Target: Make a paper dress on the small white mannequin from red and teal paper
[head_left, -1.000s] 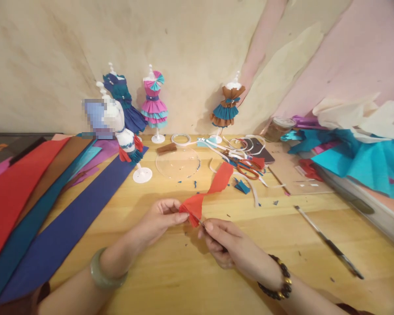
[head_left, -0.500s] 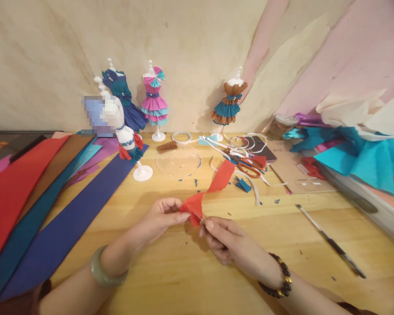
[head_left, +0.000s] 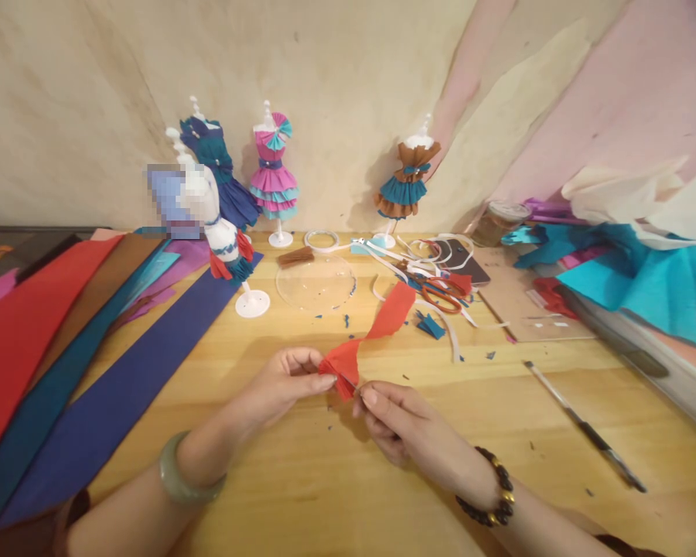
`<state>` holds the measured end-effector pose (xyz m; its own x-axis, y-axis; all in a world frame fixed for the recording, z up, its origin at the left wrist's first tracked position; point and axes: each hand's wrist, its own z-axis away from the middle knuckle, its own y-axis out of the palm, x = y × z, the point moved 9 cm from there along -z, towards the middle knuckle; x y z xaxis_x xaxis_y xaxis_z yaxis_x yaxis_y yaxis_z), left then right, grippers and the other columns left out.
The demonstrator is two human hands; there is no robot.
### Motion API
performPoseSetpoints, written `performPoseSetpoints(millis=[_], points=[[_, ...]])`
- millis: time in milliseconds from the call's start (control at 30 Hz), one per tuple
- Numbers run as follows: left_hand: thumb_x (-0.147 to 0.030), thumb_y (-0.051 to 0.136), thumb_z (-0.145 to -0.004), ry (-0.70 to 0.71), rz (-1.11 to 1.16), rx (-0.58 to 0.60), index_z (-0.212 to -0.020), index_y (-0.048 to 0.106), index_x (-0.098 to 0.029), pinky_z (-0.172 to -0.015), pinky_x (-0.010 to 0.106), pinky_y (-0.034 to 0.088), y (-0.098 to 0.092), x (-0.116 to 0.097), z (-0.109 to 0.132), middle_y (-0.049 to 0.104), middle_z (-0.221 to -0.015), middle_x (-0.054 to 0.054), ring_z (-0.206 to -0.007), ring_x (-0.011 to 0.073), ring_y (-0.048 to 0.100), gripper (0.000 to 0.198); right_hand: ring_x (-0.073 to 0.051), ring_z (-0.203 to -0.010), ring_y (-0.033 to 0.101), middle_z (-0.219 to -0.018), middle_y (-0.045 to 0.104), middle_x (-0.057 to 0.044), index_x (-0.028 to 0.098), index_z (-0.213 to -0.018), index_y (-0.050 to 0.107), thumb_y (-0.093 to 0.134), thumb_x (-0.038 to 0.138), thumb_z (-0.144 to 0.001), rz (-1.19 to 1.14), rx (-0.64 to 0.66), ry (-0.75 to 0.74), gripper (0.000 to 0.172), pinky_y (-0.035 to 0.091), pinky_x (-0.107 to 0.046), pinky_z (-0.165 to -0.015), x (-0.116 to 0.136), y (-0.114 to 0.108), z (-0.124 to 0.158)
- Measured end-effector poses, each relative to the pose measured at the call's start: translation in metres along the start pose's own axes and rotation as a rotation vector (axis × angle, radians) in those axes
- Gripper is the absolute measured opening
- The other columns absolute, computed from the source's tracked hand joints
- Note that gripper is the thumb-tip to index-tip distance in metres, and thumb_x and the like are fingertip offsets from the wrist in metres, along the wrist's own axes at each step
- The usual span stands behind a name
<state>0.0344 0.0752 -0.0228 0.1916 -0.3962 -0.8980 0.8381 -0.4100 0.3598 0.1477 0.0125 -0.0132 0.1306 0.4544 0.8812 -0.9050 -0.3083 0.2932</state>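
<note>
My left hand (head_left: 290,381) pinches a strip of red crepe paper (head_left: 341,363) between thumb and fingers, its near end gathered into small folds. The loose end of the strip twists up and away to the right. Close on the right, the closed fingers of my right hand (head_left: 395,418) grip a thin metal needle-like tool (head_left: 354,387), its far end against the gathered folds. Most of that tool is hidden in the fingers, so its exact kind does not show. Beyond the hands stands a white mini mannequin (head_left: 209,201) with red and teal paper at its hips.
Dressed mannequins (head_left: 274,174) line the wall. Orange-handled scissors (head_left: 442,295) lie among white ribbons and scraps behind the red strip. A clear round dish (head_left: 316,285) sits mid-table. Long paper strips (head_left: 133,387) spread at left; a pen (head_left: 585,425) lies right, near a box with teal paper (head_left: 626,271).
Hardly anything differs: the red strip and both hands hold their places. The view has tilted very slightly.
</note>
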Motion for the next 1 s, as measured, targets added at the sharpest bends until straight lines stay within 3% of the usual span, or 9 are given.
performPoseSetpoints(millis=[1000], points=[[-0.034, 0.089, -0.061, -0.022, -0.014, 0.051, -0.071, 0.069, -0.015, -0.07, 0.026, 0.046, 0.0066, 0.001, 0.0024, 0.071, -0.071, 0.001, -0.067, 0.0129, 0.062, 0.029, -0.002, -0.039, 0.016, -0.052, 0.029, 0.012, 0.017, -0.08, 0.055, 0.061, 0.066, -0.083, 0.007, 0.018, -0.046, 0.05, 0.011, -0.021, -0.036, 0.0021, 0.0028, 0.0003]])
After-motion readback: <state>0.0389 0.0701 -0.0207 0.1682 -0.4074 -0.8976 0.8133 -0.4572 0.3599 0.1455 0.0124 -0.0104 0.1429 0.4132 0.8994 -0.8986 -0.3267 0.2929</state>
